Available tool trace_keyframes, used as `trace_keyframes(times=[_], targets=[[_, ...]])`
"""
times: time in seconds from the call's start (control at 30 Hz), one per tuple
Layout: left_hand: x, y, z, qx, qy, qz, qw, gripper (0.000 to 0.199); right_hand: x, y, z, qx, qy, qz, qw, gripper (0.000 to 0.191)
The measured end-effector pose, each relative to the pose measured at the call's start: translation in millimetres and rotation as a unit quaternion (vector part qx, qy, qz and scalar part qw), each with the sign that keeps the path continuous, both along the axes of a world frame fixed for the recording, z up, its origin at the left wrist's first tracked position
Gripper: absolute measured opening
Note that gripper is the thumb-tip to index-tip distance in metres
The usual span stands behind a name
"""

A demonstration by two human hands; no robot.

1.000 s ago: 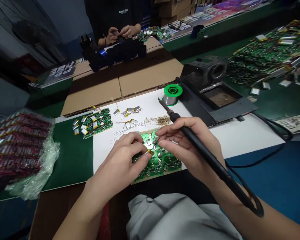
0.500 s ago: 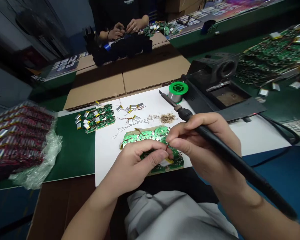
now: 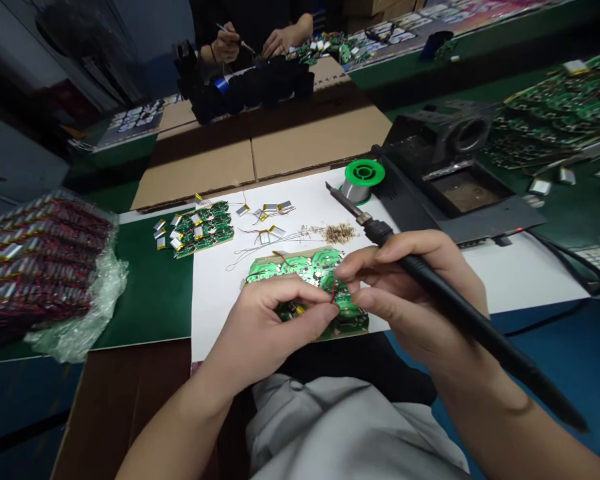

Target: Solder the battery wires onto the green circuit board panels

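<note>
My left hand [image 3: 285, 320] pinches a thin red wire [image 3: 333, 291] between thumb and forefinger, over a green circuit board panel [image 3: 310, 265] on white paper. Across my right hand [image 3: 420, 293] lies a black soldering iron [image 3: 445, 303], its tip pointing up and left, above the paper. The thumb and forefinger of that hand are slightly apart, close to the wire. A yellow-edged part shows partly under my left fingers. Behind the iron's tip stands a green spool of solder [image 3: 364, 175].
Small battery cells [image 3: 270, 233] and a smaller board panel [image 3: 210, 230] lie behind my left hand. Bagged batteries [image 3: 45, 267] stand left, a black iron stand [image 3: 460, 187] right. Across the cardboard [image 3: 300, 147], another person's hands hold a tool.
My right fingertips have parted and moved off the wire, while my left hand still pinches it. The silvery cell under my left fingers is out of sight. The view has shifted slightly.
</note>
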State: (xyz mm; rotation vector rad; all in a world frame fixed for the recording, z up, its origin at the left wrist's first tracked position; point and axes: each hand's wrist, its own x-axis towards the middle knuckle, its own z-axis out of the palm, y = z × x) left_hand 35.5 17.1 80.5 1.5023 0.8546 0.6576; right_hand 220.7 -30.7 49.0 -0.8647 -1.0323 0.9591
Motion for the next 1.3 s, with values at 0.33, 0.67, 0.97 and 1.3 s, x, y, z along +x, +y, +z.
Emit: trace_keyframes(times=[0.33,0.67,0.97,1.3], targets=[[-1,-5,1.3,0.105,0.067,0.017,0.992,0.016,-8,-2,-3.9,-0.027,-0.075,-0.032,0.996,0.029],[-5,-14,-15.9,0.052,0.035,0.101,0.993,0.009,-10,-9,-16.1,0.054,-0.189,-0.063,0.978,0.030],[-24,-5,-19.9,0.176,0.133,0.109,0.969,0.014,10,-11,-24.3,0.025,-0.226,-0.113,0.967,0.036],[-31,-3,-34.4,0.246,0.177,0.112,0.946,0.015,42,2,-54.7,-0.150,-0.247,-0.241,0.926,0.017]])
